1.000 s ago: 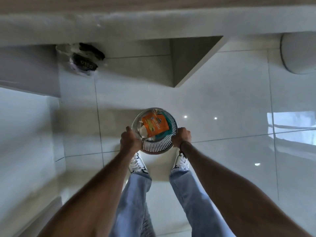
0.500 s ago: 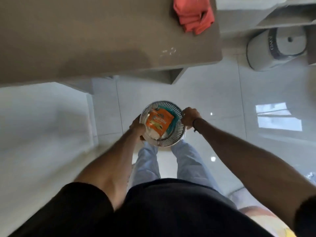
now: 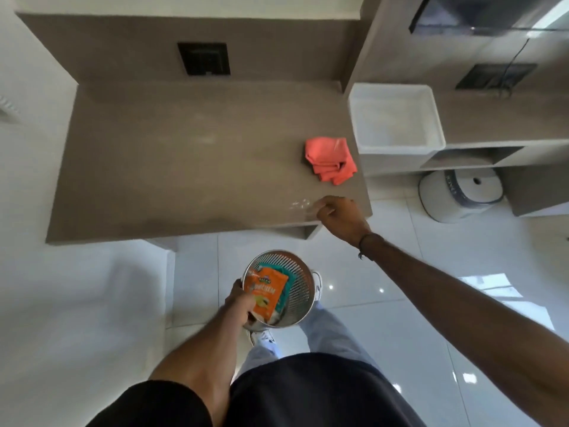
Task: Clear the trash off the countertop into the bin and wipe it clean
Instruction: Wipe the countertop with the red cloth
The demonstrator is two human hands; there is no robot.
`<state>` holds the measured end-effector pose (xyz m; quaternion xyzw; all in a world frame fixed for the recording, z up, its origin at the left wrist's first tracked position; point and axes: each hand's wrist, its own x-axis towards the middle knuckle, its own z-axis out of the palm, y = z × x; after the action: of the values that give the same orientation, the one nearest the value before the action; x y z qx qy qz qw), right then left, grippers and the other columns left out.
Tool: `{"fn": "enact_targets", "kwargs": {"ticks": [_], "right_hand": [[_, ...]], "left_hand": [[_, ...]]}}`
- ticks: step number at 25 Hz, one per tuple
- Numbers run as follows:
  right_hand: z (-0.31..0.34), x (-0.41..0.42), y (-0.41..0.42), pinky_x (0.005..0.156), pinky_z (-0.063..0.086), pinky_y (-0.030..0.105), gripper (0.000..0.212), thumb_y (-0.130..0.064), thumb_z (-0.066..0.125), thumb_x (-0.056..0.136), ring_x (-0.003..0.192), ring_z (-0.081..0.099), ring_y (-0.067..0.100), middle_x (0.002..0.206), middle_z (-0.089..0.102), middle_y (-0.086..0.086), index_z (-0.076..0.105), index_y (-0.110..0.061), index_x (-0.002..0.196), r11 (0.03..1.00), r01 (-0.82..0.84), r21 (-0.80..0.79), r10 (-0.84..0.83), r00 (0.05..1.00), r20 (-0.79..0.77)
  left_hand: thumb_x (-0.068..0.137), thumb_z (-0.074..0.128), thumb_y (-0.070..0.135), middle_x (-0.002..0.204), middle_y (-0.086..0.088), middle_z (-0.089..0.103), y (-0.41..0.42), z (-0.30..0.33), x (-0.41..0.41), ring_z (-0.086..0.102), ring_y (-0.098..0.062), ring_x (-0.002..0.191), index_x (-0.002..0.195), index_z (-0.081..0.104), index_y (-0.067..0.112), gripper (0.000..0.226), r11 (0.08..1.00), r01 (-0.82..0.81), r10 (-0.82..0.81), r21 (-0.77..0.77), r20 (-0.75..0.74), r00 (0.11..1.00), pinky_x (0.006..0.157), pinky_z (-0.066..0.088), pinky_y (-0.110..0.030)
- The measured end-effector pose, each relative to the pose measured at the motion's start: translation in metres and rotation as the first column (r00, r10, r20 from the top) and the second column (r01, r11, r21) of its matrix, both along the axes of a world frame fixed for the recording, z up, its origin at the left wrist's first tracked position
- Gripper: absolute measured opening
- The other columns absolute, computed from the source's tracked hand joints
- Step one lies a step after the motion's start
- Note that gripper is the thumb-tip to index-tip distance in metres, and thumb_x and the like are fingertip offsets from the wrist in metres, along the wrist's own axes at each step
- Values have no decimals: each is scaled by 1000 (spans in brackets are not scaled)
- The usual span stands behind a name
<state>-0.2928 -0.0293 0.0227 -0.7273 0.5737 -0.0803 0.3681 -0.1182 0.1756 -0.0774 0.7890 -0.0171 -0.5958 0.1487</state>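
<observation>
Head view: my left hand (image 3: 238, 298) is clamped on the rim of the bin (image 3: 300, 291), wrappers (image 3: 267, 291) inside, held low below the counter (image 3: 172, 167) edge. My right hand (image 3: 340, 217), fingers curled, is at the clear scrap (image 3: 298, 205) near the front corner. I should pinch it firmly, bring the bin under the edge, then take the cloth (image 3: 331, 160).

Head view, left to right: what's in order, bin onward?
Round perforated metal bin in the left hand → folded coral-red cloth on the grey-brown countertop → white rectangular plastic tub → round white floor appliance.
</observation>
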Motion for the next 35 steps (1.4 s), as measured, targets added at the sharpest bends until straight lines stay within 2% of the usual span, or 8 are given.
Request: {"fn": "enact_targets", "kwargs": {"ticks": [4, 9, 13, 18, 25, 27, 31, 35], "right_hand": [[13, 27, -65, 84, 56, 42, 42, -36, 59, 81, 100, 66, 29, 112, 70, 7, 64, -16, 118, 945, 107, -308, -113, 994, -4], [-5, 49, -132, 113, 36, 48, 97, -57, 62, 79, 140, 36, 37, 152, 36, 18, 21, -13, 154, 991, -111, -77, 75, 925, -373], [-37, 46, -144, 107, 42, 49, 87, -34, 63, 78, 143, 27, 43, 156, 24, 22, 22, -16, 153, 935, -331, -128, 206, 799, -565], [-38, 49, -154, 76, 52, 46, 63, -24, 65, 85, 116, 46, 44, 137, 44, 17, 38, -17, 142, 908, -382, -173, 199, 756, -624], [-34, 63, -17, 73, 58, 44, 60, -4, 56, 89, 114, 49, 44, 138, 46, 13, 39, -19, 145, 791, -600, -117, 460, 711, -531], [-30, 61, 14, 74, 58, 42, 45, -16, 58, 91, 111, 54, 39, 132, 53, 10, 51, -22, 136, 765, -639, -79, 547, 710, -443], [-8, 55, 18, 54, 47, 21, 25, -31, 53, 79, 71, 65, 21, 82, 70, -4, 73, -22, 90, 946, -324, 33, 325, 943, -74], [9, 23, -32, 57, 47, 30, 21, -27, 58, 80, 72, 62, 30, 86, 68, 6, 71, -17, 94, 966, 109, -234, -127, 990, -64]], "left_hand": [[108, 49, 31, 133, -23, 66, -15, -3, 4, 67, -46, 119, 138, 46, 16, 33, 996, -84, 84, 29, 15, 996, 94, 58, -68], [107, 51, 37, 131, -24, 65, -26, -15, 12, 67, -49, 115, 123, 49, 22, 22, 985, -170, 168, 29, 54, 984, 88, 60, -68], [106, 50, 38, 132, -23, 63, -33, -22, 20, 66, -49, 111, 134, 50, 23, 32, 978, -203, 200, 42, 75, 977, 73, 64, -57], [104, 52, 35, 134, -23, 63, -38, -25, 27, 67, -49, 113, 135, 52, 26, 33, 984, -168, 163, 54, 86, 983, 82, 62, -67], [104, 55, 36, 130, -21, 67, -32, -15, 37, 71, -46, 109, 134, 52, 25, 32, 989, -147, 146, 20, 62, 987, 82, 64, -65], [103, 57, 43, 128, -22, 69, -28, -11, 38, 72, -45, 107, 132, 54, 25, 35, 990, -144, 143, 9, 40, 989, 81, 64, -64], [104, 57, 40, 129, -25, 68, -19, -8, 42, 72, -48, 107, 137, 53, 21, 38, 991, -130, 131, -23, 34, 991, 81, 63, -67], [100, 59, 52, 132, -24, 67, -11, 3, 42, 71, -46, 111, 135, 51, 21, 48, 991, -125, 125, -39, 9, 992, 80, 65, -60]]}}
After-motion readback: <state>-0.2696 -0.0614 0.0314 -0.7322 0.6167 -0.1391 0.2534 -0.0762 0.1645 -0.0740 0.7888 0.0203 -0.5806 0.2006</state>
